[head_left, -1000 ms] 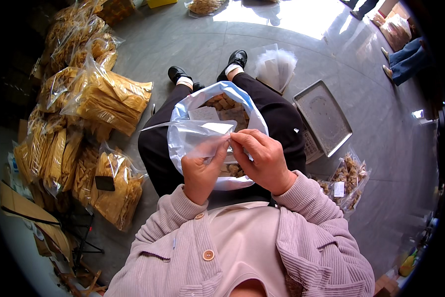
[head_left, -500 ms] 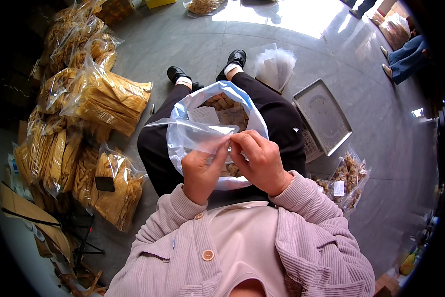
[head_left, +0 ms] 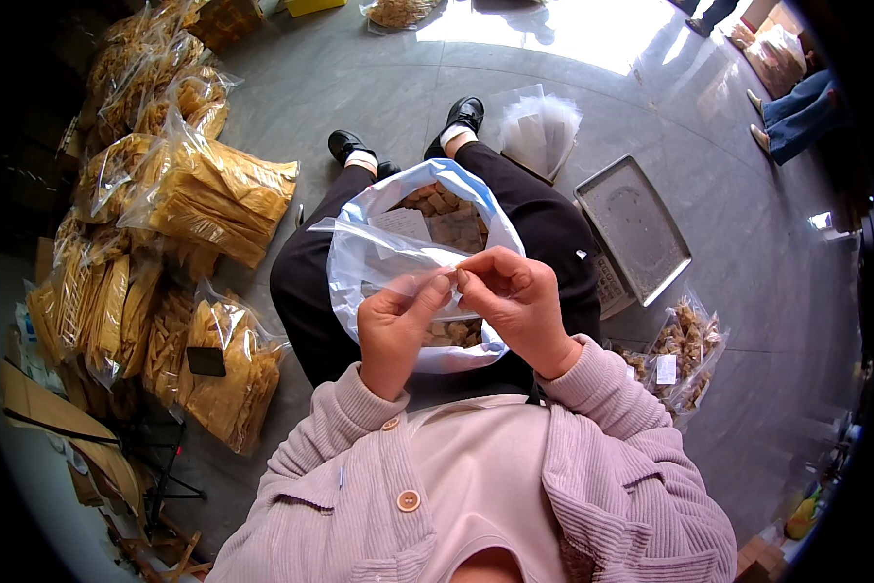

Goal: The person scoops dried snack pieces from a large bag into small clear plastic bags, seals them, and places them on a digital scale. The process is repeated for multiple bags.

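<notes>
Between my legs sits a large white-blue plastic bag (head_left: pixel 506 228), its mouth folded wide. Brown flat chunks (head_left: pixel 441 201) lie inside it, with a white label (head_left: pixel 398 223) among them. Over its opening my two hands hold a clear plastic bag (head_left: pixel 383 251) that looks flat. My left hand (head_left: pixel 395 325) pinches the clear bag's edge between thumb and fingers. Its body trails off toward the upper left. My right hand (head_left: pixel 519 303) pinches the same edge, its fingertips almost meeting those of the left.
Clear bags of long yellow dried strips (head_left: pixel 223 194) pile up at the left, a dark phone-like object (head_left: pixel 205 361) on one. A metal tray (head_left: pixel 636 228), a stack of clear bags (head_left: pixel 541 131) and a bag of brown pieces (head_left: pixel 687 355) lie at the right. Another person's legs (head_left: pixel 801 117) show far right.
The clear bag has tilted and its far end has shifted right and narrowed. My right hand has moved slightly right and turned a little; both hands keep their pinch.
</notes>
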Tool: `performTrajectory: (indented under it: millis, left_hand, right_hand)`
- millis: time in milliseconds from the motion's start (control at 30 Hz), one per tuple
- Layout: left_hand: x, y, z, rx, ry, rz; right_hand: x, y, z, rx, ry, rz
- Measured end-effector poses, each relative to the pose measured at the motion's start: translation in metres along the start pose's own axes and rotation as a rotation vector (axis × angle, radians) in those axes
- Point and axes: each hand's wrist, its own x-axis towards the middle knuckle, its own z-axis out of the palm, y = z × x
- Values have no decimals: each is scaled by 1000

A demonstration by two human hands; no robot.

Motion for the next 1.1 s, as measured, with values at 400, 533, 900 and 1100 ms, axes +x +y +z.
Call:
performTrajectory:
  millis: [400,533,900,1100]
  left_hand:
    - [3,1,0,-42,-22,-26]
    - [1,1,2,73,-28,92]
    - [3,4,2,124,-11,100]
    - [4,2,-1,65,-44,7]
  right_hand:
    - [2,-5,-8,-497,-66,-389]
    - [2,-6,-8,-609,-85,-462]
    - [2,-6,-1,-776,-54,-566]
    - [1,-3,-2,-777,-48,-539]
